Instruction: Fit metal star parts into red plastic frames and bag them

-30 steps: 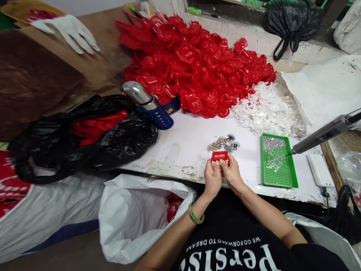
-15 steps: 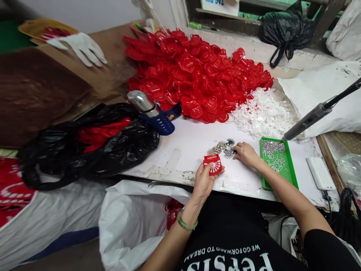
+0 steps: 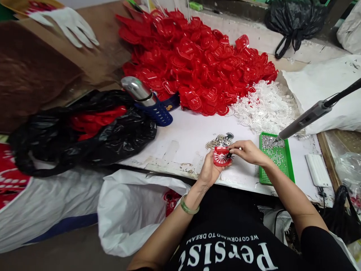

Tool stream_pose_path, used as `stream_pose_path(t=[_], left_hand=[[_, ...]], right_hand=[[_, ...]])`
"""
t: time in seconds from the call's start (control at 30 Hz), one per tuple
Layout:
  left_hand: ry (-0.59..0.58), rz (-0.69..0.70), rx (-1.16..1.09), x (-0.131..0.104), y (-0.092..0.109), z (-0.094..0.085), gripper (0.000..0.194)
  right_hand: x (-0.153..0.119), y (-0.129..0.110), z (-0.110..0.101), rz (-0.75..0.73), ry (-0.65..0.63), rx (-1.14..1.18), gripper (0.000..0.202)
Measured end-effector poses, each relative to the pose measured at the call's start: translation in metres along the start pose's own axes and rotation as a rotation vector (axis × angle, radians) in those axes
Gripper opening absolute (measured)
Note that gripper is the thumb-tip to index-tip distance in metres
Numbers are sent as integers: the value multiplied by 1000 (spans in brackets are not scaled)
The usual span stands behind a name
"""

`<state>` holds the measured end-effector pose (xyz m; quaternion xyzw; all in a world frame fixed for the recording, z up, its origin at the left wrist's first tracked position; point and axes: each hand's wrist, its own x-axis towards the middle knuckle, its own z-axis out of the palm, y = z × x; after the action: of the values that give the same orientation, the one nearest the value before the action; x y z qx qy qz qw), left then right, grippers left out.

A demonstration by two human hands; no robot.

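Observation:
My left hand (image 3: pixel 210 169) is closed around a red plastic piece (image 3: pixel 221 162) that carries a white spoked disc (image 3: pixel 219 156). Pinched in my right hand (image 3: pixel 244 150) is a dark spoked disc (image 3: pixel 228 156), which overlaps the right side of the red piece; whether it touches cannot be made out. Just behind both hands lie several loose metal and dark spoked discs (image 3: pixel 217 140) on the white tabletop. To the right of my right hand stands a green tray (image 3: pixel 263 175) with small shiny screws (image 3: pixel 269 142).
A big heap of red pieces (image 3: pixel 194 64) fills the back, beside a pile of white discs (image 3: pixel 263 107). An electric screwdriver (image 3: pixel 304 120) hangs over the tray. At left are a metal flask (image 3: pixel 138 89) in a blue basket (image 3: pixel 160 114) and a black bag (image 3: pixel 132 145).
My right hand has moved left from the loose discs to the red piece, bringing a dark spoked disc over it. My left hand has shifted slightly right and up. The camera view has tilted slightly.

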<state>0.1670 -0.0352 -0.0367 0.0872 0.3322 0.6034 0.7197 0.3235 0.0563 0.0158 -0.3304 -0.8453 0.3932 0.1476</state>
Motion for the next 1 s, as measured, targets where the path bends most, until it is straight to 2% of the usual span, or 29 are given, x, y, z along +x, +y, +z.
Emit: stream_pose_path(t=[0.13,0.33,0.53,0.8,1.0], left_hand=[[-28,15,29,-3,-6,0,27],[-6,84,178,-8,-14,-1,35],[-38,89,250,-8,-18,0,38],[-39,46,279,-14,-13,8,37],[-58,43,303,-17,-16,11,36]], right_hand=[[8,-17,15,-38,-20,-320,21],[7,-24,17,130,-66,-549,27],[5,-25,14,135,-123,-589,28],[7,-16,1,53,-135,-358,23],[3,-9,10,-5,-98,-508,21]])
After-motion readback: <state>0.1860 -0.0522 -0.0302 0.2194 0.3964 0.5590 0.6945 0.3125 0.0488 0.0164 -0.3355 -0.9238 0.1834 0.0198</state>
